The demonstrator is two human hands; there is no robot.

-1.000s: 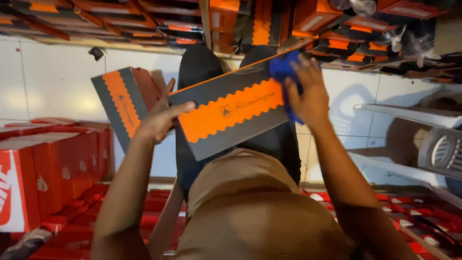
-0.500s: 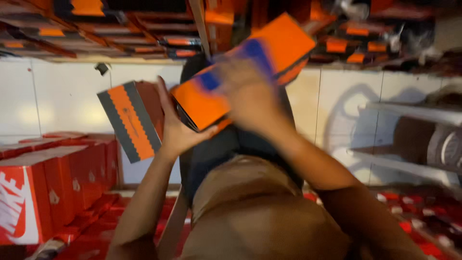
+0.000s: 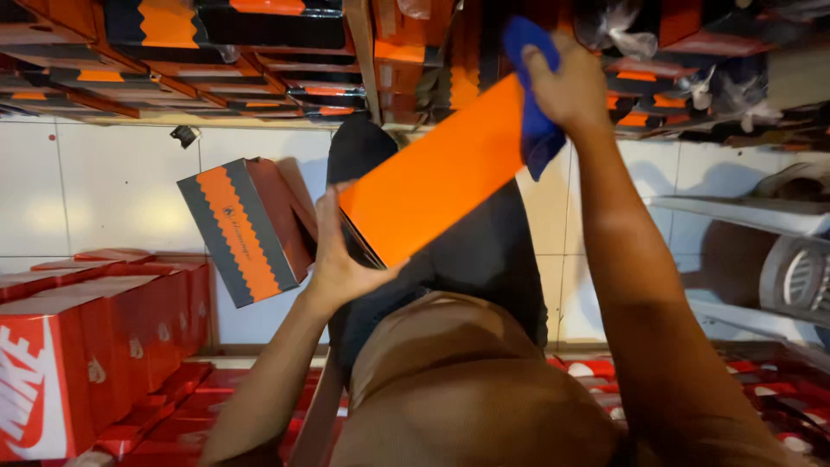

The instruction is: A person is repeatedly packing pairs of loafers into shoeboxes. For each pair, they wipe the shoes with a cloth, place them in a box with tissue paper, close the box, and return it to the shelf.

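1. Left hand [image 3: 341,259] grips the near end of the orange box [image 3: 432,177], thumb on top, fingers beneath.
2. Right hand [image 3: 566,86] presses a blue cloth [image 3: 532,95] onto the box's far end, fingers closed on the cloth.
3. Box is held tilted above the lap, far end higher.
4. Grey-orange box [image 3: 246,229] lies left, apart.
5. Red boxes [image 3: 86,346] are stacked lower left.

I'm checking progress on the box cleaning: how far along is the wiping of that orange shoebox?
In hand: the left hand props the long orange cardboard shoebox at its lower end, while the right hand presses a blue cloth against its upper end. The plain orange face shown looks clean. A grey-and-orange box stands on the floor beside; whether it has been wiped cannot be told.
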